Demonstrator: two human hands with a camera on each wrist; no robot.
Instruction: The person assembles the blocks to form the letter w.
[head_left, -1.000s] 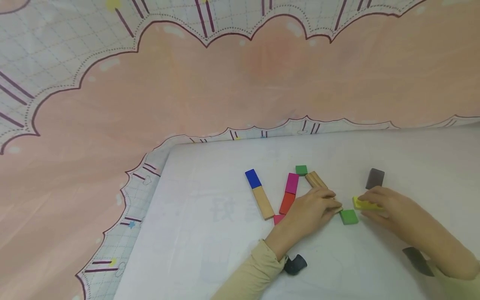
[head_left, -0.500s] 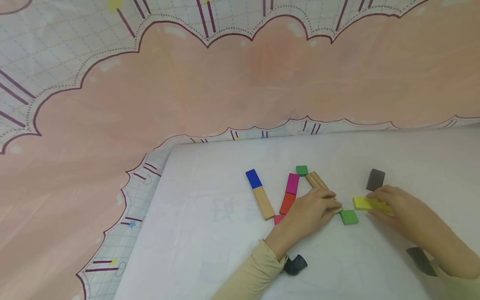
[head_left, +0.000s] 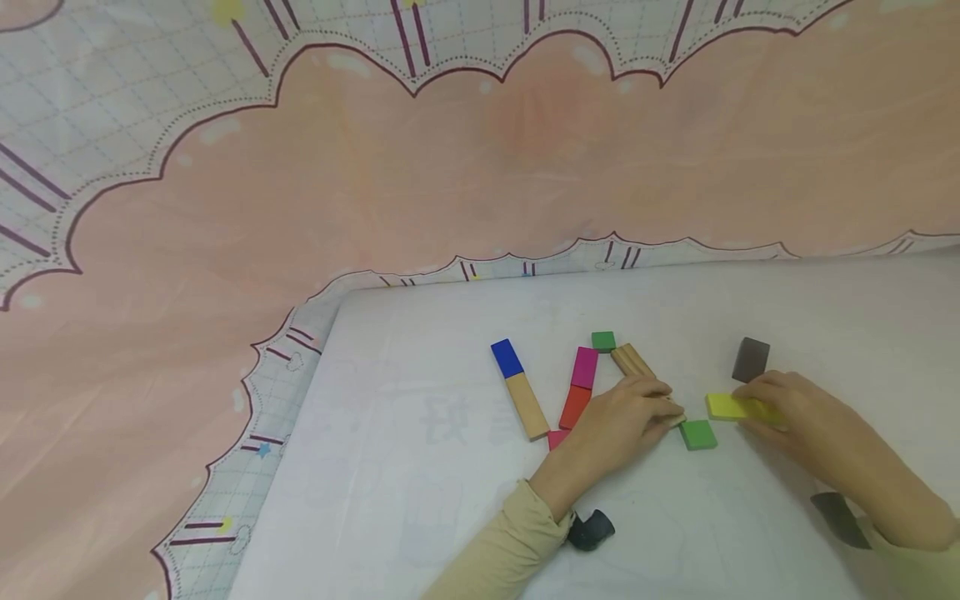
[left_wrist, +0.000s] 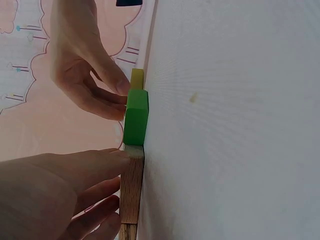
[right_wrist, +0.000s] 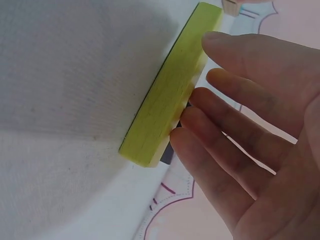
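In the head view my left hand (head_left: 618,421) holds a plain wooden block (left_wrist: 131,187) flat on the white board, thumb along one side and fingers at the other. A green block (head_left: 698,434) lies against this block's end. My right hand (head_left: 798,417) holds a long yellow block (head_left: 723,407), thumb on the near side and fingertips along the upper edge, as the right wrist view shows. The yellow block lies just beyond the green one. A pair of slim wooden pieces (head_left: 632,359) extends from under my left hand toward a small green block (head_left: 603,341).
A dark grey block (head_left: 751,359) stands just beyond my right hand. To the left lie a blue block (head_left: 507,357), a tan block (head_left: 527,406), a magenta block (head_left: 584,367) and a red block (head_left: 575,407). A pink block (head_left: 557,438) is partly hidden by my left wrist.
My right hand has slid a little to the right along the yellow block, uncovering more of its left end. My left hand and the other blocks have stayed put.
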